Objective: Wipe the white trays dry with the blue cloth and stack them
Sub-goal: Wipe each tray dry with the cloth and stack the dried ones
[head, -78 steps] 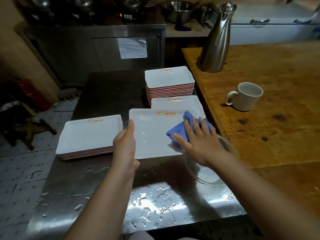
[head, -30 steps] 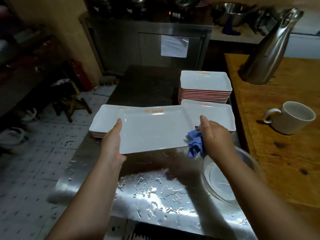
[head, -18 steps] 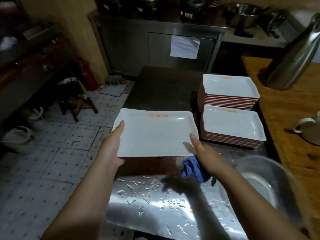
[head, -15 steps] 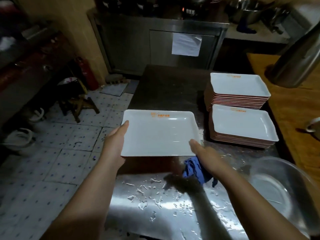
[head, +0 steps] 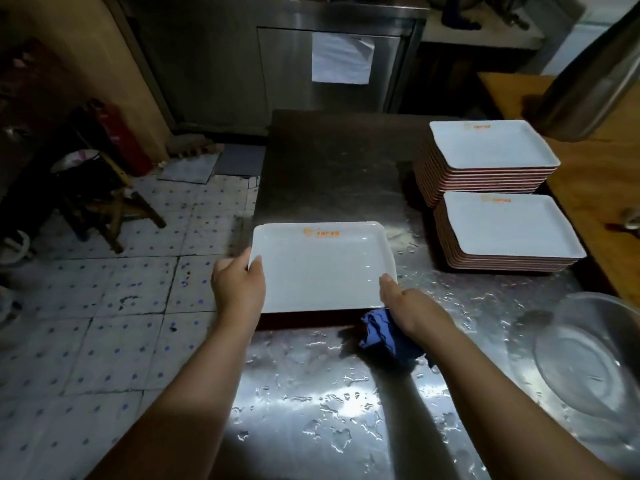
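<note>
Trays are the matter here: one white rectangular tray with an orange logo (head: 322,265) is being held level at the centre of view, over a low pile of like trays whose dark edge is peeking out beneath its near rim, so it is probably being added to that pile; whether it is already resting there is unclear. The left hand (head: 239,285) is gripping the tray's 9 o'clock edge, thumb on top and fingers underneath. The right hand (head: 412,306) is steadying the 5 o'clock corner with its thumb along the rim while its grip is also keeping the crumpled blue cloth (head: 388,336) bunched underneath, likely so that wiping can resume without putting it down. At 2 o'clock, two taller stacks of white trays (head: 509,226) are sitting side by side near the wooden table (head: 588,174). Water droplets are covering the stainless-steel desk (head: 329,393), and a clear glass bowl (head: 588,362) is sitting at 4 o'clock.
</note>
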